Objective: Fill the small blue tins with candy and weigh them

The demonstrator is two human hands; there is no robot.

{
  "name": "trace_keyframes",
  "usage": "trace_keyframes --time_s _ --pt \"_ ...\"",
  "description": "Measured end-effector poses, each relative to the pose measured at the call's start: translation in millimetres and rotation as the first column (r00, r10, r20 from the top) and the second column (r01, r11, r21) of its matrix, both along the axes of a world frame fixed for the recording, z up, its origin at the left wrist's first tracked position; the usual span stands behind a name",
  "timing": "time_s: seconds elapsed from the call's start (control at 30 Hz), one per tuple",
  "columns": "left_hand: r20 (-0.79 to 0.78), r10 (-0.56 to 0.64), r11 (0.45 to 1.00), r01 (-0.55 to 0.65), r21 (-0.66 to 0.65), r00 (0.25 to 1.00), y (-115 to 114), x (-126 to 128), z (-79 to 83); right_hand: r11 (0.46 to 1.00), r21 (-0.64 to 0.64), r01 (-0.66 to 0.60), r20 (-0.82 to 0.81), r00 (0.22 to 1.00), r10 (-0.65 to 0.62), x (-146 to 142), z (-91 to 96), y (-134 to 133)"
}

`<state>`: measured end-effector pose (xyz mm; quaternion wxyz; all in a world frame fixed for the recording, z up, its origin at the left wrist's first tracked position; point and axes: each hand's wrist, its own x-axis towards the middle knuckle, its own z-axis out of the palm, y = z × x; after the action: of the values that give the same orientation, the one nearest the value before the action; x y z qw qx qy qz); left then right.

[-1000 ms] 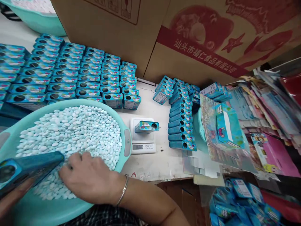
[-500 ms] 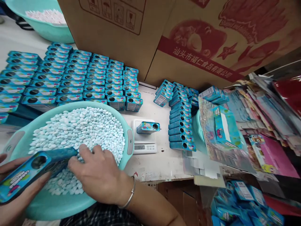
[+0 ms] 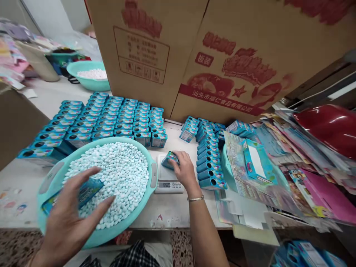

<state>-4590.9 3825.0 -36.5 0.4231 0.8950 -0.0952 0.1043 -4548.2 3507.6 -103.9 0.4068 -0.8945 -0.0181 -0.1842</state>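
My right hand [image 3: 184, 170] has its fingers closed round a small blue candy box [image 3: 168, 160] on a white digital scale [image 3: 178, 187]. My left hand [image 3: 71, 213] is spread, thumb and fingers apart, over the left side of a mint-green basin [image 3: 116, 237]. Pale blue and white candies [image 3: 119, 170] fill the basin. Behind my left hand another blue box [image 3: 90, 191] lies on the candies, partly hidden by the hand; nothing is gripped there.
Rows of upright blue boxes [image 3: 102, 122] stand behind the basin. A column of similar boxes [image 3: 208, 163] is right of the scale. Large cardboard cartons [image 3: 155, 48] wall off the back. A tissue-style box [image 3: 254, 159] and flat packaging [image 3: 319, 189] lie at right.
My left hand has let go of its box, which now lies in the basin. My right hand has left the candies and taken hold of the box on the scale. The view has shifted upward.
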Motion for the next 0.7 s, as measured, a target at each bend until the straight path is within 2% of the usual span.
trace_keyframes --time_s 0.07,0.1,0.13,0.17,0.2,0.23,0.3,0.37,0.4,0.43,0.47,0.5,0.53,0.57,0.63,0.7 --pt "0.046 -0.128 0.99 0.125 0.062 0.991 -21.4 10.3 10.0 0.984 0.163 0.074 0.061 0.995 -0.085 -4.7 11.7 10.5" --pt "0.05 -0.187 0.979 0.182 0.088 0.981 -30.2 16.5 13.9 0.954 0.284 0.094 0.08 0.989 -0.122 -8.1 19.4 19.5" --pt "0.048 -0.228 0.97 0.223 0.102 0.972 -37.5 23.3 17.4 0.903 0.419 0.094 0.086 0.986 -0.143 -11.4 27.3 31.0" --pt "0.051 -0.256 0.962 0.249 0.114 0.965 -43.2 30.7 20.7 0.825 0.559 0.08 0.08 0.985 -0.15 -13.9 34.6 44.7" --pt "0.06 -0.274 0.956 0.266 0.123 0.96 -47.3 38.3 24.0 0.72 0.692 0.057 0.067 0.988 -0.142 -15.2 40.7 60.3" --pt "0.07 -0.284 0.954 0.274 0.124 0.956 -49.8 45.9 27.4 0.59 0.807 0.024 0.051 0.993 -0.111 -14.9 45.1 77.2" --pt "0.06 -0.287 0.953 0.279 0.122 0.956 -50.5 59.5 35.0 0.25 0.968 -0.017 0.022 1.0 -0.018 -9.8 48.4 111.6" --pt "0.025 -0.276 0.951 0.269 0.154 0.961 -46.0 69.0 42.7 -0.091 0.996 -0.021 0.032 0.992 0.124 -1.2 45.2 142.7" --pt "0.02 -0.263 0.949 0.256 0.185 0.964 -42.5 71.8 46.0 -0.232 0.973 0.009 0.035 0.982 0.186 3.4 42.0 156.0" --pt "0.024 -0.253 0.944 0.241 0.225 0.967 -38.8 73.3 48.5 -0.343 0.938 0.048 0.035 0.972 0.232 7.8 38.3 167.7" --pt "0.034 -0.254 0.932 0.235 0.275 0.967 -35.3 73.7 50.2 -0.422 0.902 0.092 0.022 0.966 0.257 11.8 34.5 177.9" --pt "0.044 -0.265 0.914 0.236 0.33 0.963 -32.1 73.3 51.0 -0.469 0.872 0.138 -0.011 0.964 0.265 15.3 31.2 186.7" --pt "0.045 -0.282 0.892 0.244 0.381 0.958 -29.6 72.3 50.9 -0.489 0.854 0.178 -0.052 0.964 0.261 18.4 28.6 193.9" --pt "0.037 -0.298 0.871 0.256 0.42 0.954 -27.7 71.1 50.1 -0.487 0.849 0.204 -0.087 0.964 0.251 21.1 26.7 199.5" --pt "0.016 -0.295 0.858 0.258 0.444 0.955 -25.0 68.3 47.7 -0.442 0.87 0.217 -0.127 0.966 0.224 25.5 25.4 204.4" --pt "0.001 -0.245 0.887 0.224 0.405 0.97 -22.6 65.4 45.9 -0.402 0.894 0.199 -0.131 0.973 0.19 29.1 25.8 200.0"
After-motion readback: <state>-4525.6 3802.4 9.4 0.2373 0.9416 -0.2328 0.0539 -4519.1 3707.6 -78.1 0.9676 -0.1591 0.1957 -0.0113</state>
